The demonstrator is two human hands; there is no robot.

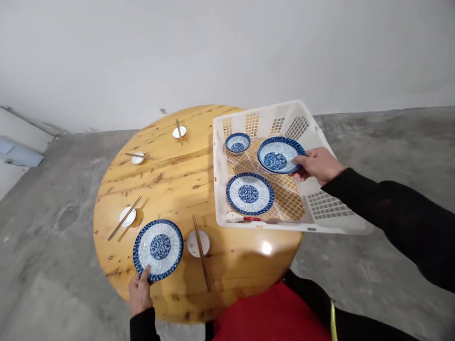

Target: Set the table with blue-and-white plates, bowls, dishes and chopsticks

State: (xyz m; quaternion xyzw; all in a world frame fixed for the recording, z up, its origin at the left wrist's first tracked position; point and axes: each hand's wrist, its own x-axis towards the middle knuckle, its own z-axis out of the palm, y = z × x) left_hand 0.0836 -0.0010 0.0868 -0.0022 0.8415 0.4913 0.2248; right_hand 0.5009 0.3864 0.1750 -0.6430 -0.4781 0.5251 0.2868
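Observation:
My left hand point(140, 292) pinches the near rim of a blue-and-white plate point(160, 247), thumb on top, at the table's left front. Whether that plate touches the tabletop I cannot tell. Over the white plastic basket point(218, 190), my right hand point(317, 166) grips a blue-and-white shallow bowl point(276, 155) by its right rim. A second rim seems to show under it. Inside the basket are a smaller blue-and-white bowl point(238, 142), another patterned plate point(249, 193) and a white spoon with a red handle point(244, 218).
The round wooden table point(167, 183) holds several small white dishes, among them one at the front point(198, 244), each with chopsticks point(201, 254) across or beside it. The basket overhangs the table's right edge. A white wall point(179, 49) stands behind, above a concrete floor point(53, 244).

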